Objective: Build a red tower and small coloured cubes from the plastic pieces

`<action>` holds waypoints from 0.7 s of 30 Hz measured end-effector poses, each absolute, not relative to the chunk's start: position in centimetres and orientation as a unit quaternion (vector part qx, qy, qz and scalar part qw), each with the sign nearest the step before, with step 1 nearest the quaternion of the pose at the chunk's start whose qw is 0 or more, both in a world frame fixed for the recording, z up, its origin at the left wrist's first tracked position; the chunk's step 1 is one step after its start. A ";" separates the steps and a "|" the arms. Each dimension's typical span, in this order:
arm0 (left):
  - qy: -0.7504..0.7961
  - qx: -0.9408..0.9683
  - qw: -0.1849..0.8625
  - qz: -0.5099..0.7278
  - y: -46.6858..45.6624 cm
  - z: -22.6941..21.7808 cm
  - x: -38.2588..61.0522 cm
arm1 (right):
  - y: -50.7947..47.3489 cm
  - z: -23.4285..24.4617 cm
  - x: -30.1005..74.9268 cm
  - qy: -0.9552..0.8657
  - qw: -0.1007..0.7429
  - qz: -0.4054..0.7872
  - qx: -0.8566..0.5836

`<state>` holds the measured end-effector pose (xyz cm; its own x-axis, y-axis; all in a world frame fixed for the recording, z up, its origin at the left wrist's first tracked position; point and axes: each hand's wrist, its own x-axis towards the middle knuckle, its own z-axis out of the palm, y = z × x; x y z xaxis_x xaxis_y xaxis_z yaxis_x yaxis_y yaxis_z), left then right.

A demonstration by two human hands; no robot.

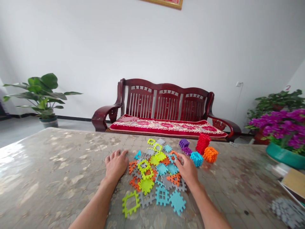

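A loose pile of flat plastic interlocking tiles with notched edges lies on the table between my hands. Just left of the pile, my left hand [116, 165] rests palm down, fingers spread, holding nothing. My right hand [187, 168] is at the pile's right edge, thumb and forefinger apart, its fingertips close to an orange tile [174, 154]; I cannot tell whether they touch. Nearest me lie a lime window-frame tile [123, 203], a blue lattice tile [162, 196] and a solid blue tile [177, 202]. A solid lime tile [146, 185] sits nearer the middle.
Beyond my right hand stand a red stack [203, 143], an orange stack [210, 154], a blue stack [196, 158] and purple tiles [184, 143]. Grey tiles [287, 211] and a flower pot [283, 156] are at right. A wooden bench [166, 98] stands behind the patterned table [71, 165].
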<state>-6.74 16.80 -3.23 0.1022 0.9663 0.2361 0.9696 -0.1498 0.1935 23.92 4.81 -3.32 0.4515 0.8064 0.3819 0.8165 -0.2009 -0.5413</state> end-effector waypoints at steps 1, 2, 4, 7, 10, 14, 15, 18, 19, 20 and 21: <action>-0.652 -0.743 0.006 -0.153 16.8 -3.2 -6.8 | 4.7 -3.2 23.7 -0.538 0.342 -0.023 -0.770; -0.652 -0.743 0.006 -0.150 16.8 -3.2 -6.8 | 4.6 -3.0 23.4 -0.550 0.331 -0.038 -0.766; -0.653 -0.743 0.005 -0.148 16.8 -3.3 -6.8 | 4.4 -2.5 22.9 -0.559 0.317 -0.064 -0.763; -0.656 -0.741 0.008 -0.146 16.8 -3.2 -6.7 | 4.3 -1.9 22.2 -0.582 0.325 -0.081 -0.742; -0.656 -0.741 0.010 -0.146 16.8 -3.2 -6.7 | 4.1 -1.4 21.5 -0.655 0.318 -0.042 -0.684; -0.654 -0.741 0.008 -0.151 16.8 -3.3 -6.8 | 4.1 -1.3 21.0 -0.721 0.269 0.020 -0.638; -0.653 -0.742 0.009 -0.151 16.8 -3.3 -6.8 | 4.1 -1.2 20.9 -0.727 0.256 0.031 -0.637; -0.652 -0.743 0.011 -0.150 16.7 -3.1 -6.7 | 4.2 -1.1 20.9 -0.732 0.231 0.050 -0.639; -0.652 -0.743 0.011 -0.150 16.6 -3.0 -6.7 | 4.2 -1.0 20.9 -0.730 0.228 0.050 -0.642; -0.653 -0.742 0.010 -0.149 16.6 -2.9 -6.6 | 4.2 -0.9 20.8 -0.726 0.228 0.048 -0.647; -0.654 -0.742 0.009 -0.148 16.5 -2.8 -6.5 | 4.3 -0.8 20.7 -0.720 0.231 0.043 -0.652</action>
